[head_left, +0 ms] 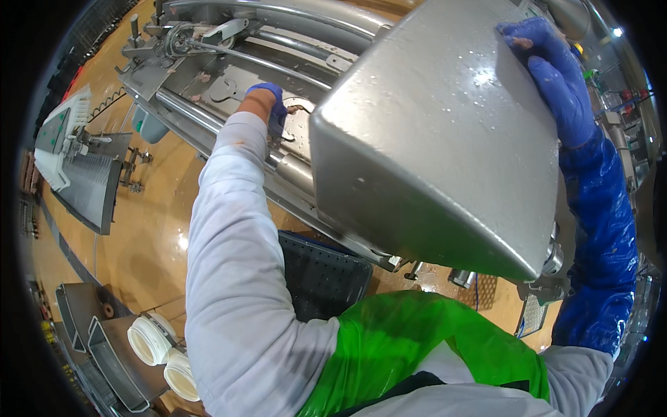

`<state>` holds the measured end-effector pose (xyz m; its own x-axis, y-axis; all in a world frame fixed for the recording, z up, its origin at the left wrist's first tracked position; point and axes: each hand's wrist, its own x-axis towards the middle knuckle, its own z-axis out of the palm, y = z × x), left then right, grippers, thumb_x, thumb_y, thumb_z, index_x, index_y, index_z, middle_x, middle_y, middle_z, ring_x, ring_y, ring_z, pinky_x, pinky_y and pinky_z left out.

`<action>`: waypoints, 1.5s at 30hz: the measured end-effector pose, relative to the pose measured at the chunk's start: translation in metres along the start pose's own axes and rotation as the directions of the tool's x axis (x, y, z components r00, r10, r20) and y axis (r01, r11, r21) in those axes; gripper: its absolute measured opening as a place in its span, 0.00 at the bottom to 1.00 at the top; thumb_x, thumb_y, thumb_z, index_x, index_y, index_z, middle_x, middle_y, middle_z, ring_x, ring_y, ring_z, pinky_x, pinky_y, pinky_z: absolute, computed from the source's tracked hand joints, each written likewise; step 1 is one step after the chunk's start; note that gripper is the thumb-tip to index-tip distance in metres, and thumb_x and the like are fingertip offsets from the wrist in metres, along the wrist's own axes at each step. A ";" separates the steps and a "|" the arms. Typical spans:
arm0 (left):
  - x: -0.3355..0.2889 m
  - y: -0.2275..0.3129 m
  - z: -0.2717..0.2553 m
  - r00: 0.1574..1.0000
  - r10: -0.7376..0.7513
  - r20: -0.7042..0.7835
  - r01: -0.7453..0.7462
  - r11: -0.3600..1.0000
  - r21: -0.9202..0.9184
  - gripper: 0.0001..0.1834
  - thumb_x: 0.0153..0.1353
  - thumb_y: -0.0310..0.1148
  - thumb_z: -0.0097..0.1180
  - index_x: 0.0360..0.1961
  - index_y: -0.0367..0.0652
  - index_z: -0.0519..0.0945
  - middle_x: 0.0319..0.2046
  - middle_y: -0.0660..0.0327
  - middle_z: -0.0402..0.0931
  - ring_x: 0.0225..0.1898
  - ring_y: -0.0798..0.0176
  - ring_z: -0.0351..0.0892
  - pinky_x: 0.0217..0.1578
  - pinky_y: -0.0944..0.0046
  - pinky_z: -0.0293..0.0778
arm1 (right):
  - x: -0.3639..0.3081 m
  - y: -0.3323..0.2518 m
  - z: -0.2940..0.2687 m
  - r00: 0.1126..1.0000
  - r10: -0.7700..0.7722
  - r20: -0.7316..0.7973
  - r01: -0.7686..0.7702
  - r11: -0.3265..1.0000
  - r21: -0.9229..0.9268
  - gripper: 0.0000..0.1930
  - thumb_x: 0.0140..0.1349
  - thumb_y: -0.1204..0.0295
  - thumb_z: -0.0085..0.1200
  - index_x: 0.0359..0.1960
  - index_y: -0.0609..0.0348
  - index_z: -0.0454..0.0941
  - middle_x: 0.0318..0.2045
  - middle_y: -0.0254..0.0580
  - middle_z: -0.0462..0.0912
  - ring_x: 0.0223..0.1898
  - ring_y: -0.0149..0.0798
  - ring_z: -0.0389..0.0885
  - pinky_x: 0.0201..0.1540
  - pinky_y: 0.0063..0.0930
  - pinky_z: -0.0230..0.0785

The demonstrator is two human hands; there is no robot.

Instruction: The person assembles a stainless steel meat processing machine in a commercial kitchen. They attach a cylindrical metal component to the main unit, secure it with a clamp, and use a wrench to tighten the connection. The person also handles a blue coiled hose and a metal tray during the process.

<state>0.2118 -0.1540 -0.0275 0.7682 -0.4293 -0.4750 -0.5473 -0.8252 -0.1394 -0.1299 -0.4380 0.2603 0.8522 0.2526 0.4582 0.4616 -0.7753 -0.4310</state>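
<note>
Silvery metal, a large box-shaped cover (438, 139) fills the centre, beside a long machine trough (167, 80) holding pinkish scraps (203, 78). My blue-gloved right grip (556, 76) curls partway at the cover's upper right edge; how firmly, I cannot tell. My left grip (278, 105) reaches into the trough, fingers mostly hidden, closure unclear. Below sits a black crate (323, 267); lower left, grey bins (118, 358) and white tubs (142, 340).

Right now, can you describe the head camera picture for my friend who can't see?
A person's blue-gloved left hand reaches into a metal machine, beside a big, shiny housing. Their right hand, gloved too, is at the housing's upper right edge. A black crate and green apron show below.
</note>
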 end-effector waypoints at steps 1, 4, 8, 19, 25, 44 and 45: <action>-0.008 0.016 -0.002 0.997 0.058 -0.059 -0.056 0.997 0.044 0.24 0.52 0.48 0.65 0.47 0.44 0.83 0.51 0.48 0.78 0.52 0.48 0.79 0.53 0.55 0.74 | 0.000 0.002 -0.004 1.000 -0.016 0.006 0.016 1.000 -0.006 0.17 0.61 0.66 0.41 0.47 0.62 0.72 0.51 0.47 0.73 0.59 0.43 0.69 0.61 0.35 0.58; -0.003 0.035 0.004 0.982 0.124 -0.139 -0.117 0.992 0.056 0.24 0.53 0.47 0.64 0.47 0.44 0.83 0.51 0.48 0.78 0.52 0.48 0.79 0.53 0.55 0.74 | 0.001 -0.002 -0.012 0.997 -0.011 0.074 0.009 0.999 0.034 0.14 0.62 0.69 0.45 0.46 0.63 0.74 0.50 0.46 0.76 0.55 0.42 0.73 0.58 0.36 0.63; -0.005 0.019 0.026 0.974 0.131 -0.187 -0.128 0.991 0.027 0.23 0.54 0.45 0.64 0.47 0.44 0.83 0.51 0.49 0.78 0.52 0.49 0.79 0.53 0.56 0.74 | 0.004 -0.017 0.006 0.997 -0.027 -0.069 0.025 0.999 -0.030 0.12 0.58 0.75 0.45 0.41 0.63 0.76 0.39 0.38 0.75 0.42 0.31 0.72 0.49 0.29 0.66; -0.024 -0.019 0.062 0.972 0.070 -0.226 -0.068 0.998 0.016 0.20 0.56 0.42 0.62 0.47 0.43 0.83 0.50 0.49 0.78 0.52 0.50 0.79 0.53 0.57 0.75 | 0.001 -0.025 0.007 0.940 0.341 0.018 -0.326 0.883 0.338 0.09 0.61 0.76 0.44 0.41 0.59 0.73 0.24 0.28 0.70 0.21 0.19 0.67 0.24 0.15 0.62; -0.044 -0.045 0.077 0.966 0.019 -0.256 -0.012 0.999 0.032 0.19 0.57 0.40 0.61 0.47 0.42 0.83 0.50 0.49 0.79 0.52 0.50 0.79 0.52 0.58 0.75 | 0.001 -0.027 0.003 0.960 0.278 0.019 -0.263 0.882 0.390 0.07 0.60 0.75 0.44 0.39 0.61 0.72 0.23 0.29 0.70 0.20 0.21 0.69 0.23 0.17 0.64; -0.244 -0.050 0.054 0.384 0.119 -0.916 -0.403 0.914 -0.050 0.13 0.63 0.27 0.55 0.48 0.38 0.81 0.50 0.52 0.80 0.51 0.55 0.80 0.52 0.61 0.74 | 0.001 -0.003 0.003 0.982 -0.085 -0.169 0.053 0.981 -0.186 0.14 0.57 0.62 0.48 0.34 0.59 0.77 0.28 0.45 0.82 0.32 0.41 0.82 0.39 0.35 0.74; -0.275 -0.039 0.048 0.334 0.113 -0.936 -0.469 0.881 -0.061 0.13 0.63 0.24 0.53 0.48 0.36 0.81 0.50 0.53 0.80 0.51 0.56 0.80 0.52 0.61 0.74 | 0.004 -0.004 0.002 0.979 -0.112 -0.169 0.076 0.975 -0.207 0.14 0.58 0.61 0.49 0.35 0.59 0.78 0.29 0.45 0.82 0.32 0.41 0.82 0.39 0.36 0.74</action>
<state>0.0059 0.0136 0.0671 0.5053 -0.5803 0.6387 -0.8223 -0.5481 0.1526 -0.1274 -0.4330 0.2620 0.7411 0.2367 0.6283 0.4640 -0.8569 -0.2245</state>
